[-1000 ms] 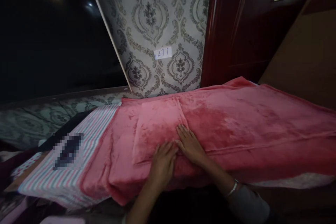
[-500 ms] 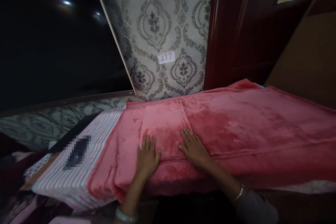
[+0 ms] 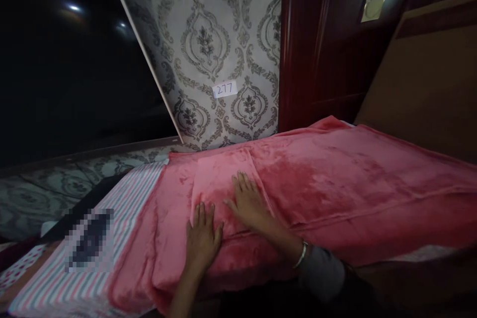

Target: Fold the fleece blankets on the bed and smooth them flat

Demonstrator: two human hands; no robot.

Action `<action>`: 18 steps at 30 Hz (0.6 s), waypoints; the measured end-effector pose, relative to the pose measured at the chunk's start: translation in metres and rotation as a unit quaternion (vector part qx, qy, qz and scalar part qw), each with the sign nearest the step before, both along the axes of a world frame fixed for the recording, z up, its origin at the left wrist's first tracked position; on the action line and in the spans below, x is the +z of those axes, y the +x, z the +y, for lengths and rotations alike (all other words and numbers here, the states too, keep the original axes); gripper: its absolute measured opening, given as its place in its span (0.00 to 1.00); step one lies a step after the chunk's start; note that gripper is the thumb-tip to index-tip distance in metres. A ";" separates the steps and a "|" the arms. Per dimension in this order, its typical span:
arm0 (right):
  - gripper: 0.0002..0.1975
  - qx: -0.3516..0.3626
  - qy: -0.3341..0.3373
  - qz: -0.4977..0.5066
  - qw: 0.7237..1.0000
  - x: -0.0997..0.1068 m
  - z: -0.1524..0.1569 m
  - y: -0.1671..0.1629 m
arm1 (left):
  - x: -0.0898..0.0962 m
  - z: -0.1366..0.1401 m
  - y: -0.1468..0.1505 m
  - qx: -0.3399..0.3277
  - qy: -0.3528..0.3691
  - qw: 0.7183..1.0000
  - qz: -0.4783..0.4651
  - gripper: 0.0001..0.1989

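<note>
A pink plush blanket (image 3: 328,174) is spread over a long surface. On its left half lies a smooth, lighter rectangular piece of pink plush fabric (image 3: 219,174), which looks like a folded layer; whether it is separate from the blanket I cannot tell. My left hand (image 3: 203,238) lies flat at the near left corner of this piece, fingers spread. Further right and a little farther off, my right hand (image 3: 248,201) rests on the piece with its palm down and its fingers stretched out. Neither hand grips anything.
Striped cloth (image 3: 122,208) with a blurred dark patch lies left of the blanket. A large black screen (image 3: 74,69) stands behind on the left. Patterned wallpaper (image 3: 204,44) carries a label (image 3: 225,89) reading 277. A brown panel (image 3: 428,74) leans at the right.
My right hand has slid away from me and to the left over the lighter piece. My left hand stays near its lower left corner. The whole view has shifted, with things now further left.
</note>
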State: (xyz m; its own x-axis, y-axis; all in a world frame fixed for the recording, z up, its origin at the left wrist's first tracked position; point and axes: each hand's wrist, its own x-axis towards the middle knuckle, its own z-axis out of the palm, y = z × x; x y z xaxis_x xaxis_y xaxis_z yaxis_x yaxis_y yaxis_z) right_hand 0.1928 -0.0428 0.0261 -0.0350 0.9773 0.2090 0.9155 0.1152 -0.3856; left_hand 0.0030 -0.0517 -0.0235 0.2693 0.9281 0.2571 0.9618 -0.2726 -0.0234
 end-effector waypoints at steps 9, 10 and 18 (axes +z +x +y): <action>0.39 -0.045 -0.080 -0.045 0.995 -0.043 0.015 0.025 | 0.016 -0.003 0.000 0.018 -0.102 0.994 -0.016 0.31; 0.38 -0.044 -0.083 -0.043 0.995 -0.041 0.015 0.024 | 0.022 -0.001 -0.002 0.014 -0.121 0.992 -0.026 0.31; 0.37 -0.015 -0.047 -0.018 0.999 0.005 0.036 0.027 | 0.093 0.078 0.010 -0.020 -0.110 0.991 -0.070 0.25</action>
State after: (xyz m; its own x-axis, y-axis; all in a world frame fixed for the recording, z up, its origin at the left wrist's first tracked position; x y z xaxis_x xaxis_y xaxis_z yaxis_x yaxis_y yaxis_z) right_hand 0.2197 -0.0066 0.0311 -0.0118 0.9933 0.1146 0.9316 0.0525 -0.3597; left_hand 0.0133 0.0265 0.0698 0.2831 0.9552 0.0866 0.9396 -0.2943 0.1749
